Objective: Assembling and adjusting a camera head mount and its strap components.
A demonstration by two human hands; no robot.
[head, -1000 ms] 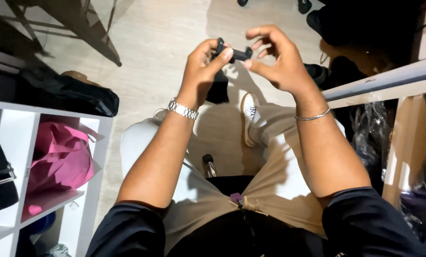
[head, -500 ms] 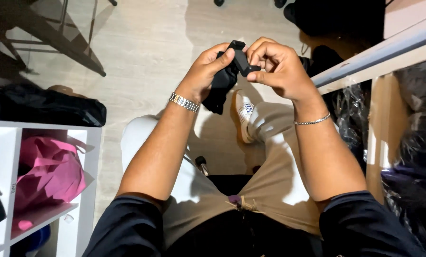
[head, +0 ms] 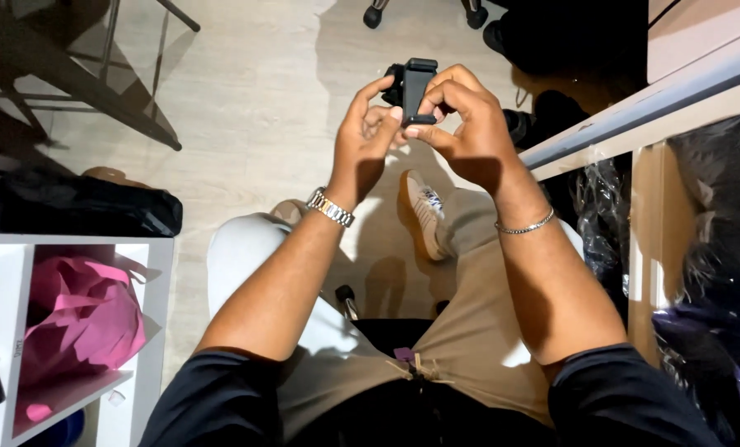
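Black clamp-like device [head: 414, 89] is held upright above the tan shoe [head: 426, 213], over the floor. Left hand [head: 368, 136] pinches its lower edge with closed fingertips; right hand [head: 462, 124] is clamped around its right side.

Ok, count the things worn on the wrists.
2: a silver watch on the left wrist and a thin silver bracelet on the right wrist. Both hands grip a small black device.
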